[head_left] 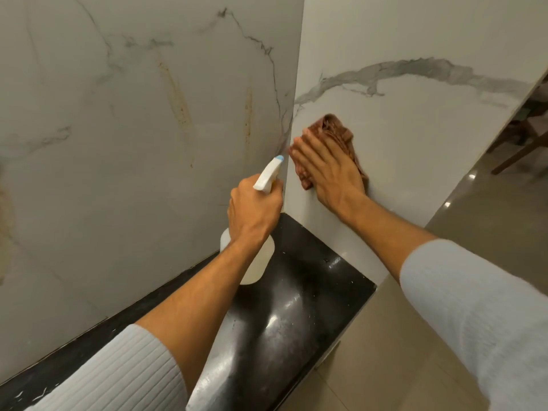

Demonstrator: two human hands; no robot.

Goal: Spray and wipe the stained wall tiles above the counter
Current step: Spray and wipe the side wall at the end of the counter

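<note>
Marble tiles (400, 120): right hand (326, 170) flat on cloth (335, 134), left hand (252, 207) grip closed round spray bottle (258, 256)

Counter (311, 292): black, glossy stone below my arms, set into the corner where the two marble-look walls meet.
Surface: pale specks and smears, glare from a light.
Floor (400, 351): beige glossy tiles, right of the counter.
</note>
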